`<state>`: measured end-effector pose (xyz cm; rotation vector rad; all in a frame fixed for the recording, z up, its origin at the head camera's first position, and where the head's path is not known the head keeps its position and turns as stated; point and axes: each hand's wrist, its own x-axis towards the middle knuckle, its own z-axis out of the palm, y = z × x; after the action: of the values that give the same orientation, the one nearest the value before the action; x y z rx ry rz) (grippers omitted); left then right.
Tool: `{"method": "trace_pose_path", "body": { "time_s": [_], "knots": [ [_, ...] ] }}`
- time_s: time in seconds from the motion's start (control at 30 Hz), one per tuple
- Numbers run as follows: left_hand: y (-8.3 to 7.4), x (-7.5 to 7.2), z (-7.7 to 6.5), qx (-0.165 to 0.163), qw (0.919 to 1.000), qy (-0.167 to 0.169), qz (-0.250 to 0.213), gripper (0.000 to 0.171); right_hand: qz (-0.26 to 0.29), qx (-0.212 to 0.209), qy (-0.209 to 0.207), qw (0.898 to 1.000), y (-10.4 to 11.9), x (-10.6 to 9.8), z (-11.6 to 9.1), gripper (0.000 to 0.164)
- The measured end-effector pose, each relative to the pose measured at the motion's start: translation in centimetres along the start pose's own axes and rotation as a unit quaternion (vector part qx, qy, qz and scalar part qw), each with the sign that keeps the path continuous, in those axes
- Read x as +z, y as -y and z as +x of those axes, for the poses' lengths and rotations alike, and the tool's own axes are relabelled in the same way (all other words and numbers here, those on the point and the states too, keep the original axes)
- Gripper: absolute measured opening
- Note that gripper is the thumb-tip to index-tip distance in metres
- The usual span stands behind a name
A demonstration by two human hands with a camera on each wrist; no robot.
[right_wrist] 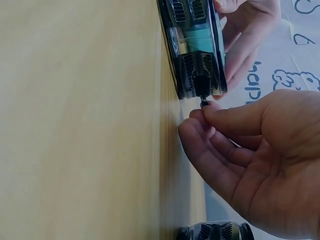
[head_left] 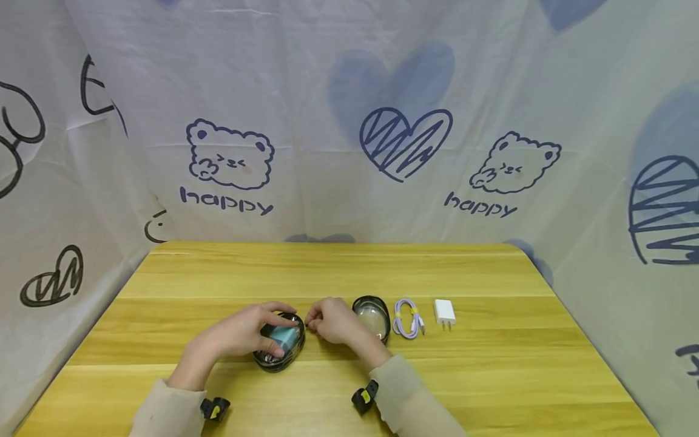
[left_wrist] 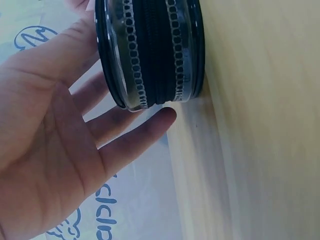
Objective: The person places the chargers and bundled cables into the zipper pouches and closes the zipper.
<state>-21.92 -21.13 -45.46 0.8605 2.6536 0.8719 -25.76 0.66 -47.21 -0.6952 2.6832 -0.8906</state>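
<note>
A clear zip case (head_left: 295, 351) with black trim lies left of the middle on the table, and something teal (head_left: 284, 337) shows inside it. My left hand (head_left: 248, 329) holds this case from above, thumb and fingers spread across it. In the left wrist view its dark zip band (left_wrist: 152, 55) runs between two rows of stitching. From the right side, my right hand (head_left: 334, 320) pinches the small zipper pull (right_wrist: 204, 102) between thumb and fingertip. The pull's slider sits at the case's right edge in the right wrist view.
Just right of my right hand lies a second clear zip case (head_left: 372, 317), partly behind the wrist. Farther right are a coiled lilac cable (head_left: 399, 321) with yellow ties and a white plug adapter (head_left: 445, 311). A printed cloth (head_left: 317, 200) hangs behind the wooden table (head_left: 502, 376).
</note>
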Motion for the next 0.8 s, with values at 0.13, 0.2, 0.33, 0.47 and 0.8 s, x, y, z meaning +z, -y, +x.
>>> {"method": "trace_pose_path", "body": {
  "time_s": [0.13, 0.2, 0.33, 0.47, 0.8],
  "knots": [
    [-0.04, 0.05, 0.11, -0.009, 1.0000, -0.001, 0.003, 0.052, -0.006, -0.004, 0.006, 1.000, 0.06, -0.18, -0.08, 0.014],
    [-0.11, 0.06, 0.11, -0.012, 0.9999, -0.002, 0.008, 0.052, -0.009, -0.006, 0.010, 1.000, 0.07, -0.29, -0.14, 0.014],
    [-0.26, 0.07, 0.08, -0.018, 0.9996, -0.003, 0.020, 0.051, -0.006, -0.013, 0.027, 1.000, 0.11, -0.56, -0.32, 0.014],
    [-0.32, 0.12, 0.03, -0.025, 0.9993, -0.006, 0.025, 0.049, 0.024, -0.016, 0.053, 0.998, 0.14, -0.68, -0.49, 0.012],
    [-0.10, 0.26, 0.13, -0.021, 0.9990, -0.012, 0.038, 0.049, 0.066, -0.007, 0.078, 0.995, 0.17, -0.72, -0.59, 0.011]
  ]
}}
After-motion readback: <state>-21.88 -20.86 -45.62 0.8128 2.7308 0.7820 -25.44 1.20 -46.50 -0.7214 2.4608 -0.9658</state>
